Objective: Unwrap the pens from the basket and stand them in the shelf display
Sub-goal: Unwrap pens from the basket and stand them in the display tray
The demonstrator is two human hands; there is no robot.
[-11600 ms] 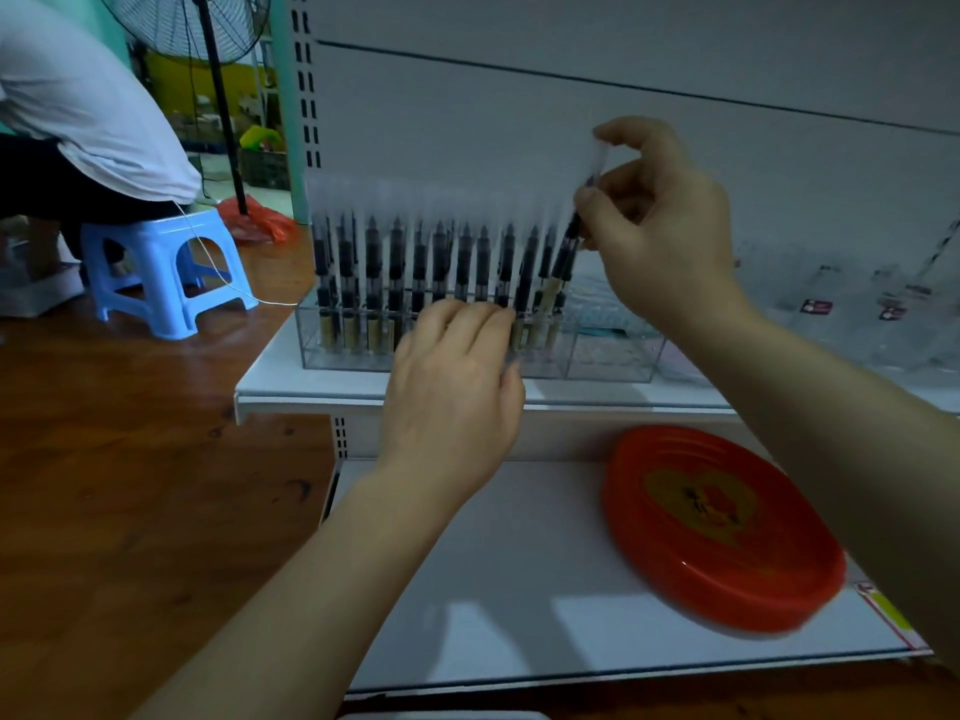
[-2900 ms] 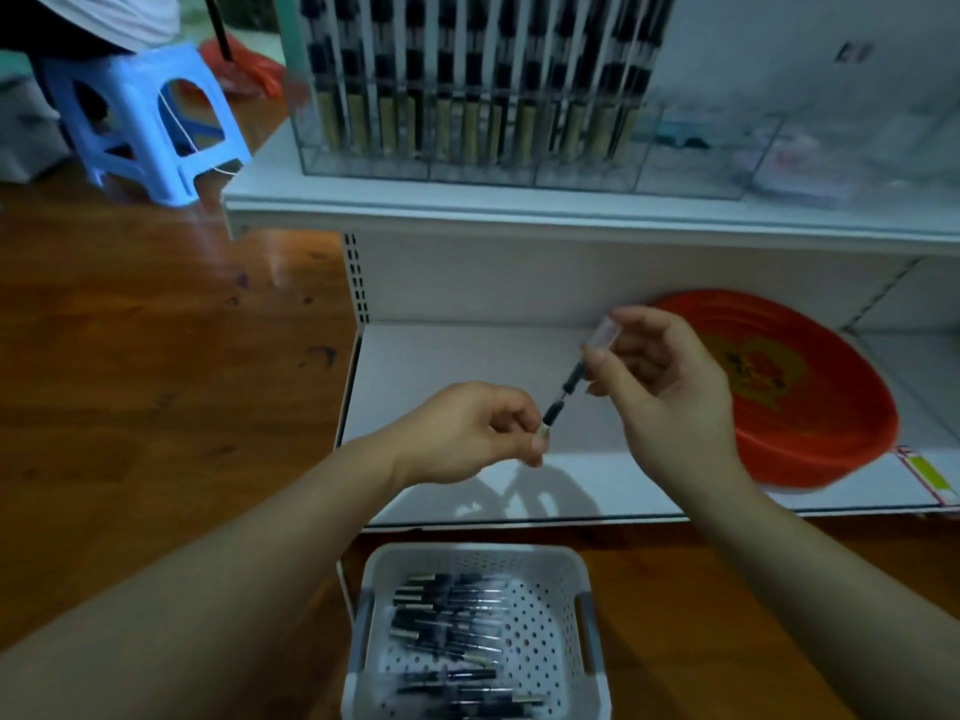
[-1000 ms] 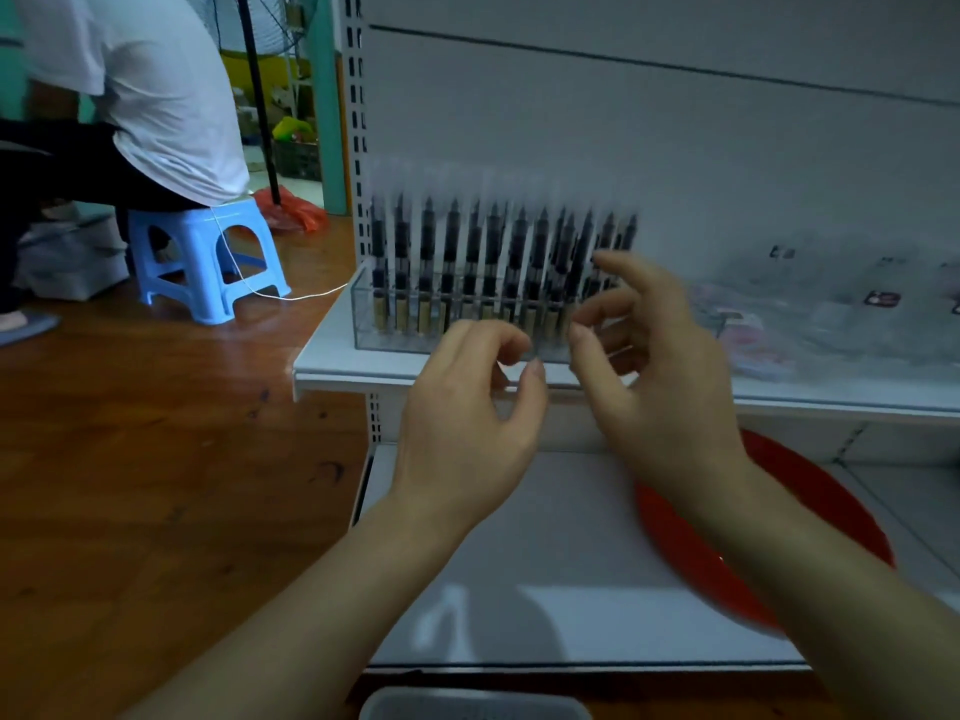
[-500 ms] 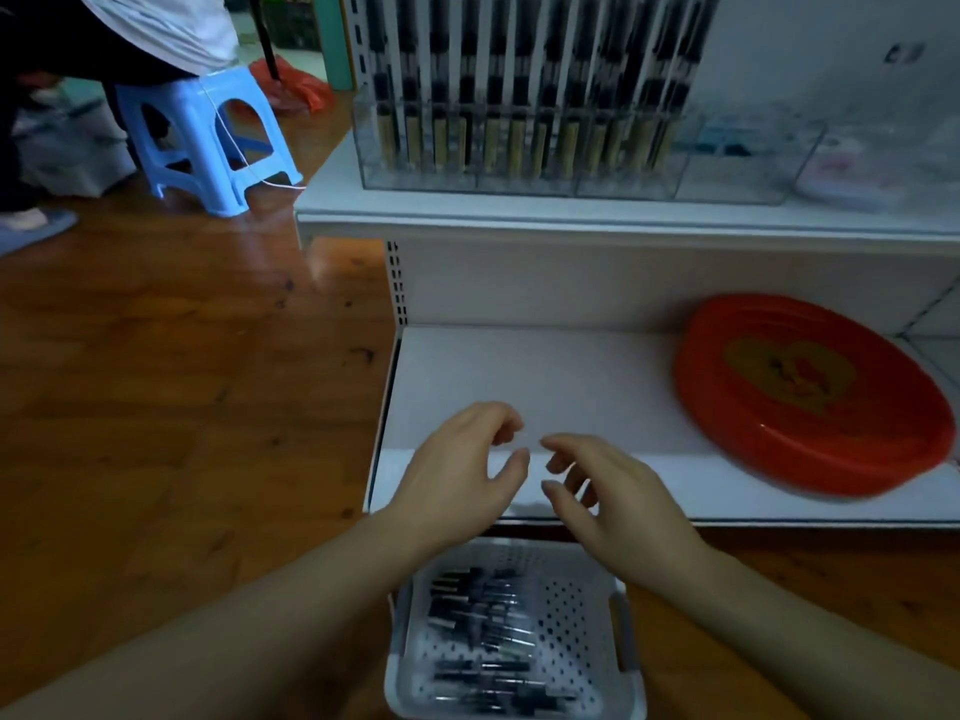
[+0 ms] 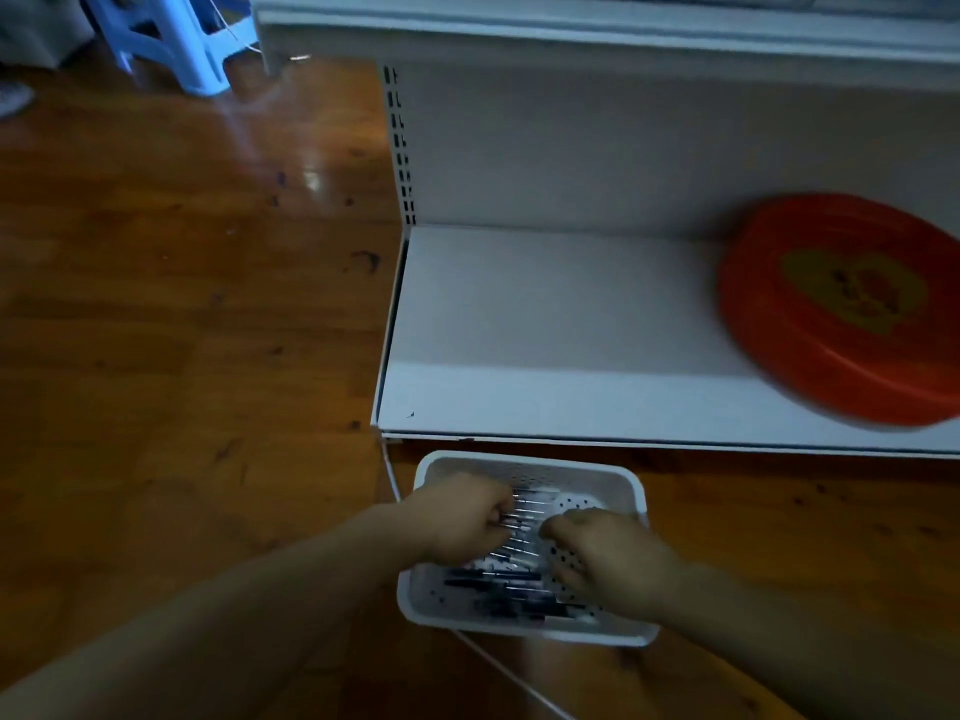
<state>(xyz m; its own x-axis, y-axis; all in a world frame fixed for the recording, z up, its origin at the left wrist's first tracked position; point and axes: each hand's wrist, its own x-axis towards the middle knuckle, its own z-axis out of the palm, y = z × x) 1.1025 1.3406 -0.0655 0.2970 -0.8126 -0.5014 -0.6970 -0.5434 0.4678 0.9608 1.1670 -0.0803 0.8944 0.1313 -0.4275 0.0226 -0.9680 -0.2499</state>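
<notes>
A white perforated basket (image 5: 525, 464) sits on the wooden floor in front of the lower shelf. Several wrapped dark pens (image 5: 511, 584) lie flat inside it. My left hand (image 5: 460, 517) reaches into the basket's left side, its fingers curled down onto the pens. My right hand (image 5: 605, 556) is over the right side, knuckles up, fingers bent down among the pens. Blur hides whether either hand has hold of a pen. The pen display on the upper shelf is out of view.
The white lower shelf (image 5: 545, 324) holds a red round tray (image 5: 841, 314) at its right. The upper shelf's front edge (image 5: 571, 28) runs along the top. A blue stool (image 5: 171, 39) stands at the far left. A white cable (image 5: 498, 667) crosses the floor beside the basket.
My view has tipped down from the shelf display to the basket. Both hands dropped from above the basket's rim into it and now lie among the pens.
</notes>
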